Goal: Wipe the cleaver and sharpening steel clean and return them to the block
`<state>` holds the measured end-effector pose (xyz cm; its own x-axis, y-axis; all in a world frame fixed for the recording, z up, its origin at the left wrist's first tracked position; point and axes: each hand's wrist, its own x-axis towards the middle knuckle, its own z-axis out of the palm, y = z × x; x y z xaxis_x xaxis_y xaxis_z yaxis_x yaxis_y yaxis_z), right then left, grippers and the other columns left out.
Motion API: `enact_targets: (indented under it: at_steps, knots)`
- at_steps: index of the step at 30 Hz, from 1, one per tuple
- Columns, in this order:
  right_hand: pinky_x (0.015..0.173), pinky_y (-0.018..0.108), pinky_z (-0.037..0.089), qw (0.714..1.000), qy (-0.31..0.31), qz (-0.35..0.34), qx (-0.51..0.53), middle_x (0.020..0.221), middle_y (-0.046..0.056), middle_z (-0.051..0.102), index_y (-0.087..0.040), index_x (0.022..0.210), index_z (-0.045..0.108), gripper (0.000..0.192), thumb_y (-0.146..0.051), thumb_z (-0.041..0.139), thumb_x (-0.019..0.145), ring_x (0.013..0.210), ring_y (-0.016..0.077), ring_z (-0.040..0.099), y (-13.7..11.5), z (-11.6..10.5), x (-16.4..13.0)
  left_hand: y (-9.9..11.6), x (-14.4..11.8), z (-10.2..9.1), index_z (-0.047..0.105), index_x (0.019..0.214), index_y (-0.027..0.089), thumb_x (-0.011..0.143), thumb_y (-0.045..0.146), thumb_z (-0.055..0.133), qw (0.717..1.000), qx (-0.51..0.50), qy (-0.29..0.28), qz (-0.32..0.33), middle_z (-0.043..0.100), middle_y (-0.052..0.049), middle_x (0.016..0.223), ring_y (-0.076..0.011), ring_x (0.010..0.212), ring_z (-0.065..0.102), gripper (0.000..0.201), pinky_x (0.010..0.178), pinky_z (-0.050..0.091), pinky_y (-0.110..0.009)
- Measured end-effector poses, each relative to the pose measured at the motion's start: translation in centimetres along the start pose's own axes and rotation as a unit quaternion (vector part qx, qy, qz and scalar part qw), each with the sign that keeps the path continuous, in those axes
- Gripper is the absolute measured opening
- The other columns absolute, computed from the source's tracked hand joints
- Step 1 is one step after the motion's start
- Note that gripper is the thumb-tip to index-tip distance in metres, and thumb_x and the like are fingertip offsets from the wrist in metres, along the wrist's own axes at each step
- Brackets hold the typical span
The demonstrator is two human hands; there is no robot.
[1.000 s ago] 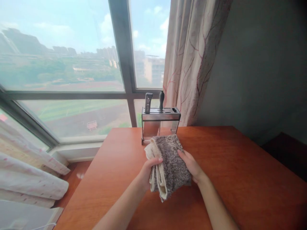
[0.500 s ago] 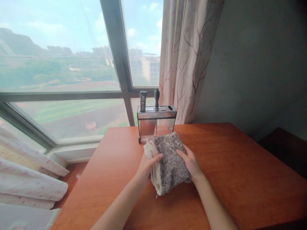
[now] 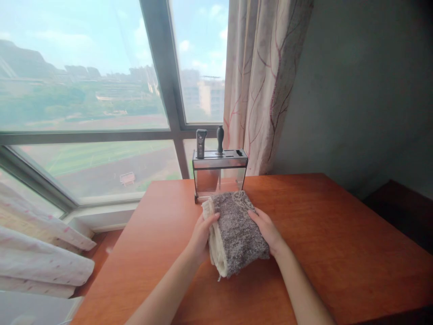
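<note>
A folded grey, fuzzy cloth (image 3: 241, 232) with a cream edge along its left side is held between my two hands over the table. My left hand (image 3: 203, 234) grips the cream edge, thumb on top and the other fingers hidden behind or under it. On the opposite side, my right hand (image 3: 267, 228) holds the grey part, its thumb lying on the upper face. Just beyond the cloth stands a clear knife block (image 3: 219, 162) with two dark handles sticking up, a flat one (image 3: 200, 143) and a rounded one (image 3: 220, 139).
The brown wooden table (image 3: 321, 253) stretches under my arms. Behind it are a large window (image 3: 84, 90) and a patterned curtain (image 3: 260, 90), with a dark wall (image 3: 355, 90) at the right. Another curtain (image 3: 43, 257) hangs low on the left.
My left hand has shifted slightly left along with the cream edge, and the cloth looks a little wider and flatter. My right hand has hardly moved.
</note>
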<state>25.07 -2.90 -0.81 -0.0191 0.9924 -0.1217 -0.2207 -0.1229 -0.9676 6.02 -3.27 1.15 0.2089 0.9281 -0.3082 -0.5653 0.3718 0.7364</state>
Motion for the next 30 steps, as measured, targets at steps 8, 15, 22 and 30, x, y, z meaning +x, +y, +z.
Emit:
enact_targets:
  at_steps: [8, 15, 22, 30]
  knots:
    - [0.091, 0.047, 0.044, 0.865, 0.195, -0.244, -0.393, 0.106, 0.014, 0.065, -0.018, 0.105, 0.064, 0.031, -0.035, 0.055, 0.08, 0.101, 0.0296, 0.058, 0.9, -0.8, 0.9, -1.0, 0.3, -0.1, 0.055, 0.117, 0.017, 0.073, 0.023, 0.067, 0.997, -0.039, 0.001, -0.07, 0.071, -0.01, 0.094, -0.0268, 0.081, 0.069, 0.046, 0.08, 0.051, -0.04]
    - [0.081, 0.037, 0.05, 0.853, 0.018, -0.224, -0.471, 0.109, 0.01, 0.061, -0.02, 0.117, 0.058, 0.039, -0.038, 0.054, 0.083, 0.089, 0.0242, 0.06, -1.6, 4.4, -2.3, 0.2, -0.7, 1.2, 0.061, 0.114, 0.014, 0.082, 0.035, 0.058, 0.987, -0.11, -0.088, -0.072, 0.072, -0.01, 0.093, -0.0273, 0.09, 0.067, 0.038, 0.085, 0.049, -0.038]
    - [0.1, 0.043, 0.04, 0.807, -0.028, -0.194, -0.557, 0.137, 0.012, 0.045, -0.018, 0.137, 0.04, 0.068, -0.021, 0.056, 0.071, 0.123, 0.0317, 0.044, -0.6, 4.9, -3.9, 0.4, -0.8, 1.2, 0.062, 0.114, 0.015, 0.082, 0.042, 0.058, 0.986, -0.101, -0.118, -0.052, 0.07, -0.01, 0.1, -0.0279, 0.097, 0.064, 0.041, 0.09, 0.046, -0.038]
    - [0.089, 0.046, 0.046, 0.777, 0.086, -0.188, -0.595, 0.125, 0.017, 0.053, -0.017, 0.135, 0.043, 0.066, -0.02, 0.054, 0.07, 0.112, 0.0366, 0.052, 0.3, 6.2, -3.2, 0.0, -1.5, 1.7, 0.054, 0.125, 0.024, 0.083, 0.035, 0.059, 0.985, -0.094, -0.141, -0.015, 0.067, -0.006, 0.109, -0.0249, 0.102, 0.062, 0.043, 0.093, 0.043, -0.036]
